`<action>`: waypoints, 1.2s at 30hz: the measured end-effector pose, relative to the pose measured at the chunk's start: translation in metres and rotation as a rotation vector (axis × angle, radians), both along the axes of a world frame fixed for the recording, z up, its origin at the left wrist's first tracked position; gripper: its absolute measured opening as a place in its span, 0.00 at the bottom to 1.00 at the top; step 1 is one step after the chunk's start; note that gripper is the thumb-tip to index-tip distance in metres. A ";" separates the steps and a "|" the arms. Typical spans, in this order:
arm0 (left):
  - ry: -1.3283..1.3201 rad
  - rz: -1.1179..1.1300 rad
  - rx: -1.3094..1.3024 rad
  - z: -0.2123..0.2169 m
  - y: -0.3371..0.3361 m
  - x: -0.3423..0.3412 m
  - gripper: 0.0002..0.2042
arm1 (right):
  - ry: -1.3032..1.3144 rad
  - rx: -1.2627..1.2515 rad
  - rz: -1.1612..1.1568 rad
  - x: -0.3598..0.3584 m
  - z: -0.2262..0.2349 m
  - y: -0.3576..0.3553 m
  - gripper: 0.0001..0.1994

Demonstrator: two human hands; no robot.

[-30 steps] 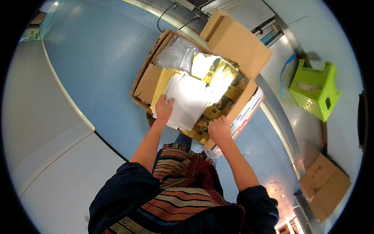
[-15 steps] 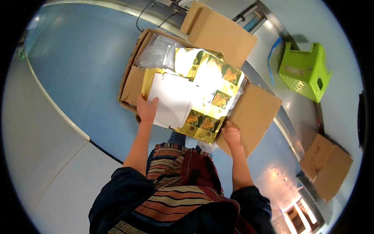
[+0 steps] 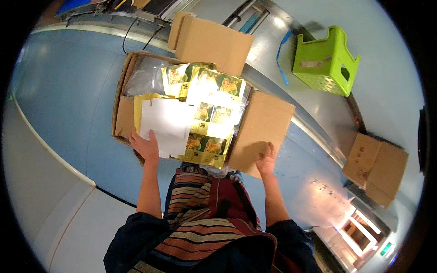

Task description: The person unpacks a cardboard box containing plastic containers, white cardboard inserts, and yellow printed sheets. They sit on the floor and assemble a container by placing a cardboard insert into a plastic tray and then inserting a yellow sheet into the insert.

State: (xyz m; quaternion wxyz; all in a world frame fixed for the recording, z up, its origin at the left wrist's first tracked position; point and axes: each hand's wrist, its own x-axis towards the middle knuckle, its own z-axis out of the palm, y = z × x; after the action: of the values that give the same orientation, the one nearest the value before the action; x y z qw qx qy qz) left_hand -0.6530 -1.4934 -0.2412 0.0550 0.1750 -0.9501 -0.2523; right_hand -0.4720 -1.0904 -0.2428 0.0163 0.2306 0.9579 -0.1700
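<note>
A white sheet [image 3: 166, 123], perhaps a stack with notched edges, lies over yellow and green printed film packaging [image 3: 214, 116] in an open cardboard box [image 3: 124, 75]. My left hand [image 3: 145, 146] rests at the near left corner of the white sheet, its thumb on the sheet and its fingers spread to the left. My right hand [image 3: 266, 161] is over the box's right flap [image 3: 264, 125], empty, with loosely extended fingers. Whether it touches the flap I cannot tell. Clear plastic [image 3: 144, 77] shows at the box's far left. Glare washes out part of the film.
The box's far flap [image 3: 214, 43] stands folded outward towards a metal frame. Off to the right are a green plastic stool [image 3: 324, 61], a blue strap [image 3: 281, 59] and another cardboard box [image 3: 375, 168]. Blue floor [image 3: 68, 91] stretches to the left.
My right hand has left the film's near right edge and opened over the flap. My left hand stays by the white sheet. The whole view has shifted, placing the box further left.
</note>
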 end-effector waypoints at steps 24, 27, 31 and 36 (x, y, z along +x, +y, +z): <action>-0.297 -0.487 0.239 0.075 0.359 0.129 0.30 | -0.162 -0.651 0.002 -0.011 -0.008 0.161 0.21; -0.501 -0.246 0.335 0.088 0.316 0.115 0.24 | -0.340 -0.794 -0.016 -0.039 -0.012 0.136 0.33; -0.446 -0.252 0.416 0.085 0.292 0.113 0.23 | -0.417 -0.667 0.133 -0.078 -0.032 0.087 0.44; -0.444 -0.183 0.499 0.090 0.310 0.117 0.19 | -0.466 -0.487 0.006 -0.122 -0.050 0.040 0.48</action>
State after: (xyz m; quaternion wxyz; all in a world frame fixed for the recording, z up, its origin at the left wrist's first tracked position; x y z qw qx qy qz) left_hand -0.5357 -1.1838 -0.1515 -0.2203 0.1477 -0.8598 -0.4364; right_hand -0.5938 -1.0509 -0.2932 0.2898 0.2496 0.8604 -0.3367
